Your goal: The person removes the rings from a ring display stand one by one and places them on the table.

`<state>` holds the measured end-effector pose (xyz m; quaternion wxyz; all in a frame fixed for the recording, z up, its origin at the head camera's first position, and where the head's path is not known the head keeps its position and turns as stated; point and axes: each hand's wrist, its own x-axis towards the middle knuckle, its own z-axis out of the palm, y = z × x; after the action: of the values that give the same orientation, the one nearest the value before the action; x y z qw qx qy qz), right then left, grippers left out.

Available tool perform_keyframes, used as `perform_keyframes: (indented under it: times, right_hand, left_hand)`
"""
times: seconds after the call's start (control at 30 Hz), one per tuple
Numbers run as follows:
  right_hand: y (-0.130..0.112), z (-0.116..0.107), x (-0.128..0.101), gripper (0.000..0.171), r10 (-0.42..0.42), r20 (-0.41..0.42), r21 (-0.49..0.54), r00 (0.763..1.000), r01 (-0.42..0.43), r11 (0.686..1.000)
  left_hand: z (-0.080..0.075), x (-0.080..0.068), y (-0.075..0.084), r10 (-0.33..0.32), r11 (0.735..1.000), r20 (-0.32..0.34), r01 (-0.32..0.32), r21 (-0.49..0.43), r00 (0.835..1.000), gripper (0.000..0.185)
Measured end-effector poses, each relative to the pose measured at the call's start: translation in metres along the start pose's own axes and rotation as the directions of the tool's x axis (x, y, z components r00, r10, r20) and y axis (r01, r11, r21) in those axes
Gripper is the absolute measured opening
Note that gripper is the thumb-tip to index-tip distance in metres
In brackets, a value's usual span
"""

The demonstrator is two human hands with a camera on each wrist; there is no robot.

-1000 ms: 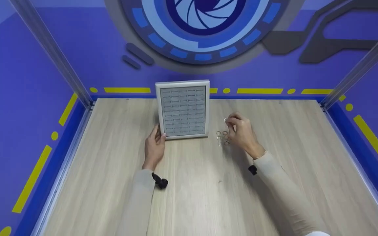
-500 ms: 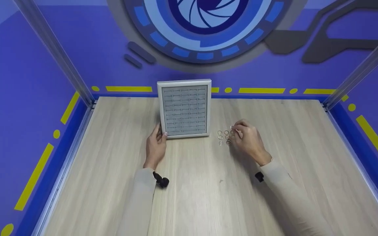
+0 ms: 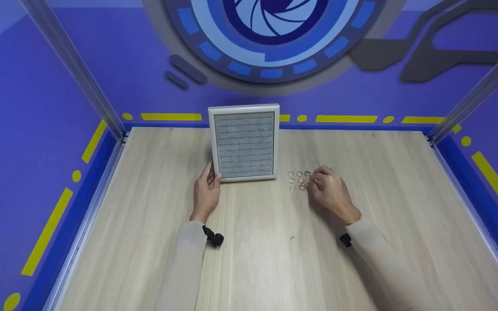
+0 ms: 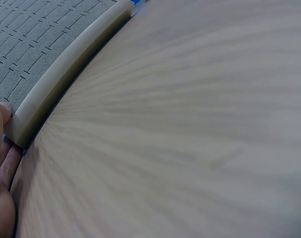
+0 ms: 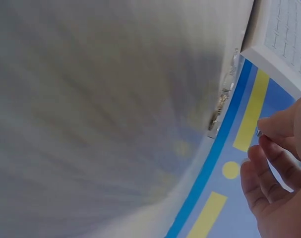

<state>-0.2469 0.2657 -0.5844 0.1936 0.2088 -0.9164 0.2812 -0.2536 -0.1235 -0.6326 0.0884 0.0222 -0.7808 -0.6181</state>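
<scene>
My left hand (image 3: 206, 196) grips the lower left corner of a white-framed ring display tray (image 3: 245, 178), which stands tilted up with its grey slotted pad facing me. In the left wrist view the thumb lies on the front of the frame (image 4: 66, 69) and fingers reach behind it. My right hand (image 3: 332, 192) is beside several small metal rings (image 3: 300, 180) set out in rows on the table. Between its thumb and index finger it pinches a small shiny ring (image 5: 259, 133), mostly covered by the fingertips. The other fingers are loosely bent.
The wooden table (image 3: 253, 259) extends to a blue-purple back wall (image 3: 339, 106) with yellow markings, close behind the tray. Metal posts (image 3: 76, 69) and side walls bound the left and right. A black wrist camera (image 3: 214, 238) sits at the left cuff.
My right hand has moved right and down toward the table with its ring, uncovering more of the ring rows. My left hand and the tray have stayed in place.
</scene>
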Motion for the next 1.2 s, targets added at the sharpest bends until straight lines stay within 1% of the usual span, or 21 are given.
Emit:
perform_keyframes:
  times: [0.23,0.43,0.57,0.67,0.77,0.97,1.2]
  right_hand:
    - [0.0004,0.0005,-0.0033,0.010,0.016,0.034,0.005,0.999,-0.017,1.000]
    - [0.0011,0.0014,-0.0044,0.008,0.053,0.101,0.004,0.993,-0.054,0.999]
    - [0.0019,0.0013,-0.0046,0.010,0.070,0.149,-0.002,0.986,-0.071,0.997]
    - [0.0025,0.0020,-0.0047,0.010,0.075,0.168,-0.012,0.983,-0.075,0.997]
    - [0.0026,0.0024,-0.0049,0.010,0.080,0.184,-0.023,0.980,-0.077,0.997]
    - [0.0048,0.0039,-0.0059,0.015,0.066,0.194,-0.033,0.979,-0.060,0.998]
    - [0.0053,0.0055,-0.0059,0.013,0.062,0.207,-0.048,0.976,-0.054,0.997]
  left_hand:
    - [0.0017,0.0008,0.0001,-0.004,1.000,-0.008,0.004,0.003,1.000,0.062]
    - [0.0011,0.0001,-0.0002,-0.010,1.000,0.004,0.010,0.009,1.000,0.062]
    - [0.0006,0.0001,-0.0003,-0.004,1.000,0.004,0.004,0.006,1.000,0.062]
    - [0.0005,0.0005,-0.0005,-0.004,1.000,0.005,0.004,0.004,1.000,0.062]
    - [0.0007,0.0007,0.0001,-0.008,1.000,0.006,0.008,0.006,1.000,0.062]
    - [0.0006,0.0001,0.0010,-0.005,1.000,0.003,0.005,-0.002,1.000,0.062]
    - [0.0005,0.0001,0.0001,-0.010,1.000,0.014,0.010,0.002,1.000,0.062]
